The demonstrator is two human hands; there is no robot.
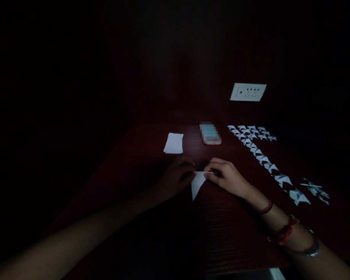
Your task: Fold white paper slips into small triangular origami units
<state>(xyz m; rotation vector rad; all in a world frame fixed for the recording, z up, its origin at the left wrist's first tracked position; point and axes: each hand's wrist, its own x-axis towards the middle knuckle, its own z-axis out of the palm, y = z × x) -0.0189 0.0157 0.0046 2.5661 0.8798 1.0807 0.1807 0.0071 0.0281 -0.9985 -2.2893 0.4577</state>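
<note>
White folded paper [198, 182], its point toward 6 o'clock, sits between the hands over the dark red surface [227, 229]; left hand [175, 175] pinching its top edge from 10 o'clock, right hand [226, 177] pinching from 2, whether paper touches surface unclear. Best handling, I judge: edge taut, layers flush, crease pressed evenly outward with the thumbs. Outward from the paper: stack of white sheets [174, 143] at 11, phone [210, 134] just past 12, folded pieces [262, 158] strung from 1 to 3, thin strips [315, 189] at 3.
</note>
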